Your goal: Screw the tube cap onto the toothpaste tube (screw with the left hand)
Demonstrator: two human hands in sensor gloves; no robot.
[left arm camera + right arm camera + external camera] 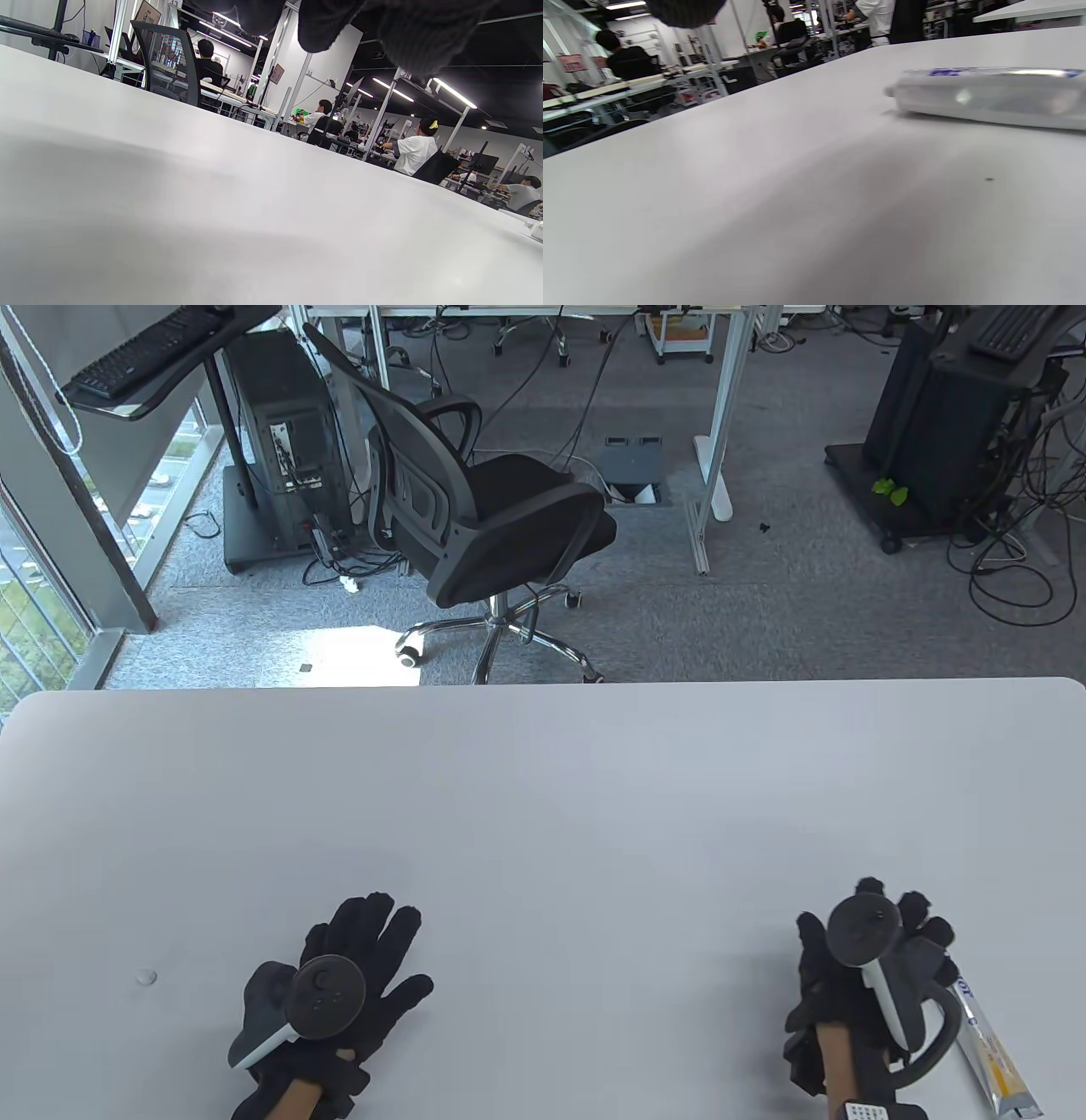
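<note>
Near the desk's (543,780) front edge both hands lie palm down, well apart. At bottom left the left hand (339,984) is flat, fingers (373,920) spread, holding nothing; its wrist view shows only dark fingertips (326,21) at the top edge over bare desk (212,212). At bottom right the right hand (857,976) has its fingers curled down toward the desk, grasping nothing that can be seen.

Just beside the right hand, on its outer side, the tube (993,1052) lies flat on the desk, partly hidden by the tracker. It is silver-white with a yellow patch and blue lettering too small to read. From the right wrist view the tube (992,95) lies on its side with its small nozzle end pointing left; the blue print there is blurred. The cap (146,976), a small pale disc, sits on the desk left of the left hand, apart from it.
</note>
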